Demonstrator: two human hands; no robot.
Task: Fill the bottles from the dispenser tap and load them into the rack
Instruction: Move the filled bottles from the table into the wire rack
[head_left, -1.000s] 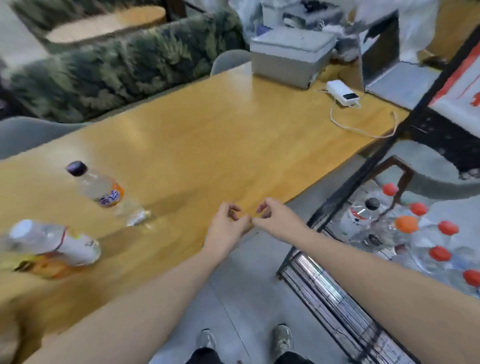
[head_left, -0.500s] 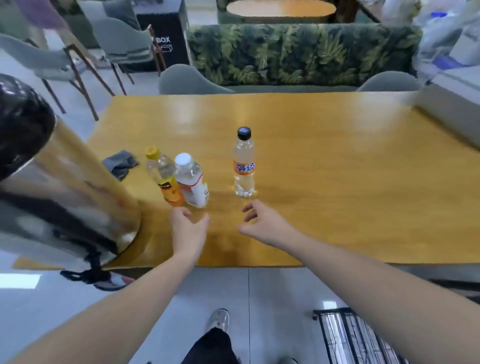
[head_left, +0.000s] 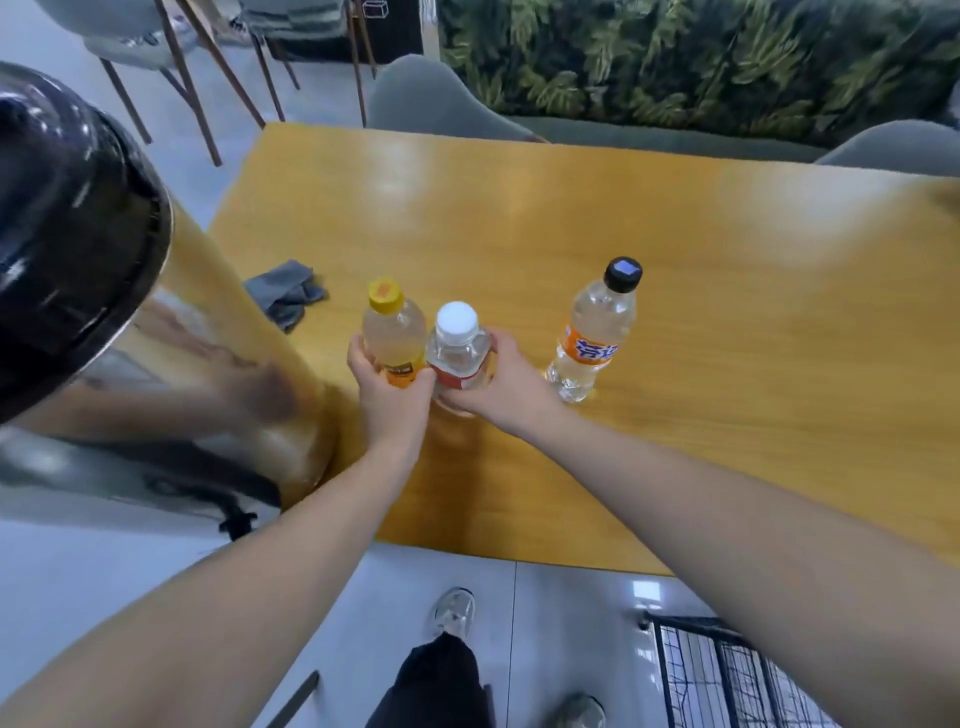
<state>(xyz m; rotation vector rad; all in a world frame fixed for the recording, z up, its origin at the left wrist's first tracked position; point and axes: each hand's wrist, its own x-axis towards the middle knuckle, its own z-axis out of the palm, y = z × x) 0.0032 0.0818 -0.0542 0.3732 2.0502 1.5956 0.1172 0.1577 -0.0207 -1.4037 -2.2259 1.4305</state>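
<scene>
Three capped clear bottles stand on the wooden table (head_left: 519, 218). My left hand (head_left: 387, 395) grips the yellow-capped bottle (head_left: 392, 332) low on its orange label. My right hand (head_left: 501, 382) grips the white-capped bottle (head_left: 457, 343) with the red and white label, right beside it. The two held bottles touch. A black-capped bottle (head_left: 597, 332) with an orange label stands alone to the right. The shiny metal dispenser (head_left: 130, 364) with a black lid fills the left side; its black tap (head_left: 236, 519) hangs over the table's near edge. A corner of the black wire rack (head_left: 727, 670) shows at bottom right.
A grey cloth (head_left: 285, 293) lies on the table behind the dispenser. Grey chairs (head_left: 431, 101) stand along the far side, before a leaf-patterned sofa (head_left: 701, 57). My shoes (head_left: 454, 610) are on the pale floor below the table edge.
My view turned left from the rack to the dispenser end of the table. Both hands reached forward and closed round the yellow-capped and white-capped bottles, which they were short of half a second ago.
</scene>
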